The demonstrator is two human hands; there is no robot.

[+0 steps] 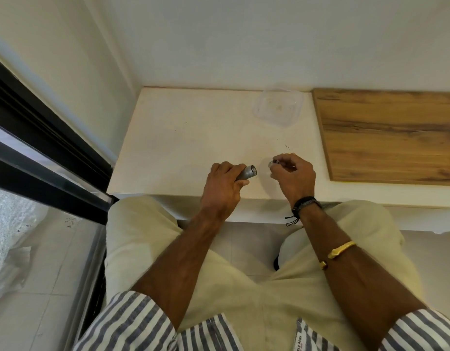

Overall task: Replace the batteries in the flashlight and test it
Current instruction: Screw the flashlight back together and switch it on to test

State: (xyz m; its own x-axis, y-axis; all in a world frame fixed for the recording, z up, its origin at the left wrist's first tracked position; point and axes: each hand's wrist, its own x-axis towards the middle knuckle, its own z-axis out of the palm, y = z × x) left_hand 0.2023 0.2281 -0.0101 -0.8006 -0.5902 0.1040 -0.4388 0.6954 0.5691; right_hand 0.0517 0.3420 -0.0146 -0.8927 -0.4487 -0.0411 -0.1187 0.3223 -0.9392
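My left hand (222,182) is wrapped around the grey metal flashlight body (247,173), whose open round end points right. A short gap to the right, my right hand (292,173) pinches a small silvery part (272,163) at its fingertips; the fingers hide most of it and I cannot tell what it is. Both hands hover over the near edge of the white table (193,138).
A clear plastic container (278,106) sits at the back of the table. A wooden board (391,133) lies to the right. A white wall stands behind, a black-framed glass door to the left. My knees are under the table's front edge.
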